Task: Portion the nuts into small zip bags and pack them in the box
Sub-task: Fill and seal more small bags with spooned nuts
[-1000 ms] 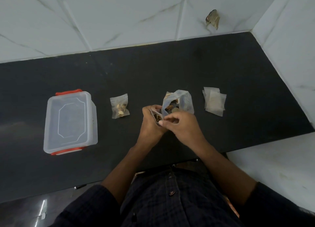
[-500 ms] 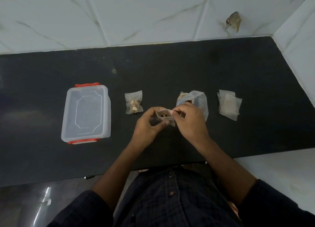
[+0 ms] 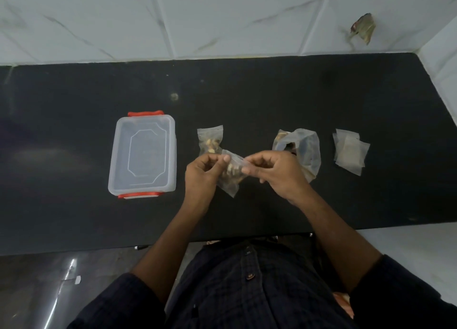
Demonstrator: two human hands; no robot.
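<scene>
Fingers of both hands pinch the top edge of one small zip bag — the left hand at its left corner, the right hand at its right. The bag hangs between them above the dark counter, its mouth edge running left to right from thumb to thumb and its body drooping toward the person, with a clump of nuts visible through the film. My judgement is that the zip strip is being pressed closed; whether it is fully sealed cannot be told.

Taking this held bag as the landmark: just beyond its left corner, lying flat on the counter, is a filled bag, partly hidden by the left fingers. Further left, well apart, sits the box — clear plastic with red clips at its far and near ends, its lid on. Its long axis runs away from the person, roughly square to the held bag's mouth.

Just right of the held bag, behind the right hand, stands the larger supply bag, crumpled and open, with nuts showing at its mouth. Beyond that to the right lies a small stack of empty bags.

So the box lies on the left-hand side, and the left hand is plainly the nearer one to carry the portion over. The lid would need lifting first, which probably calls for a free hand.
</scene>
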